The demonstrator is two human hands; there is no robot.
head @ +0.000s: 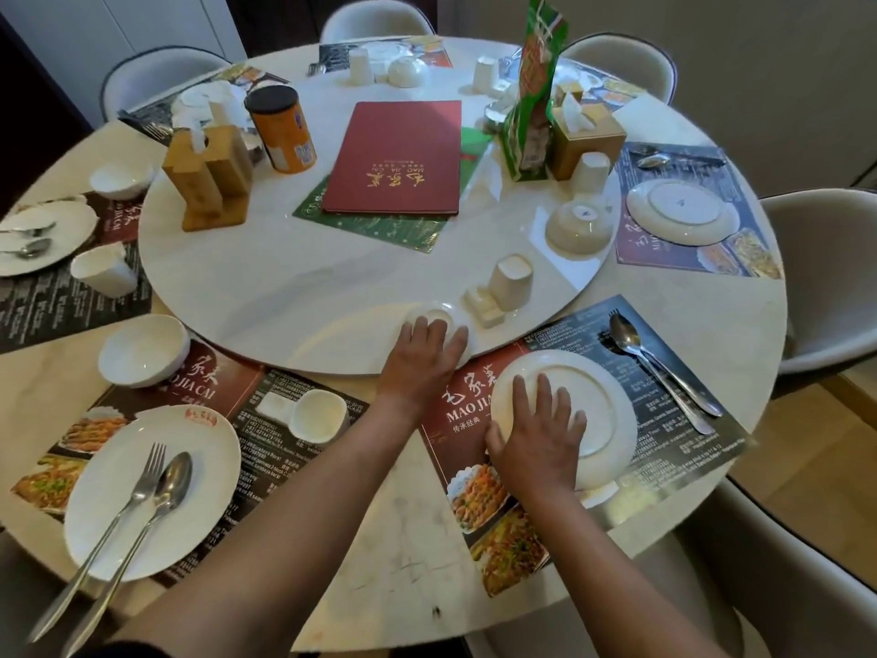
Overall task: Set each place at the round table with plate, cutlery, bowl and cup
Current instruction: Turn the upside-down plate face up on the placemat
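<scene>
Your left hand [424,356] cups the upturned bowl [439,320] on the turntable [284,287], while your right hand [538,436] presses flat-fingered on the upturned plate [602,401].

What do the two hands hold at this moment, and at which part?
The left hand lies on an upturned bowl, over its base. The right hand rests flat on the upturned plate, thumb at the rim. No clear grip.
</scene>
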